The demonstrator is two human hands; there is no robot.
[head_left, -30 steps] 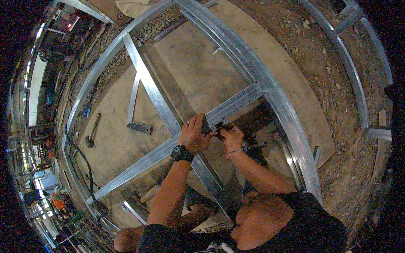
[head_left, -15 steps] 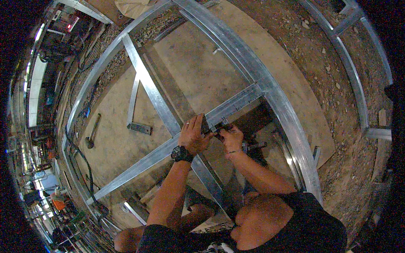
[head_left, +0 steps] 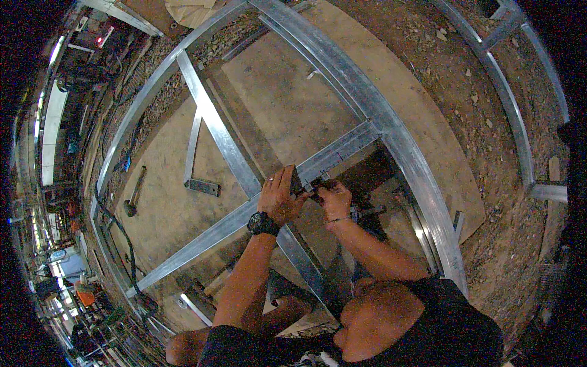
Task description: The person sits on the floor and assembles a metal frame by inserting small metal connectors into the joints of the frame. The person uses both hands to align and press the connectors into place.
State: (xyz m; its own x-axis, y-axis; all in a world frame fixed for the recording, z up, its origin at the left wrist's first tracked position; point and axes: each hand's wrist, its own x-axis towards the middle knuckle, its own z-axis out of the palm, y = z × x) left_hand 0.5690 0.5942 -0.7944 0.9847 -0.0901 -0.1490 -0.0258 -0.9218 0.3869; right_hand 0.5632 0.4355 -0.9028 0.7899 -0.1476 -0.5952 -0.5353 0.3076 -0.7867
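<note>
L hand (head_left: pixel 280 200), R hand (head_left: pixel 337 202) at long silvery metal crossbar (head_left: pixel 335 153)
L fingers straight, R curled nr small dark part (head_left: pixel 319 185); can't tell grips.

No legible text or numbers; wristwatch (head_left: pixel 263 223) dial too small, dark marks on metal crossbar (head_left: pixel 336 148) unreadable

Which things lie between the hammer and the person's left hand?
In the head view, the square, then the slanting metal bar, lie between the hammer and the left hand.
</note>
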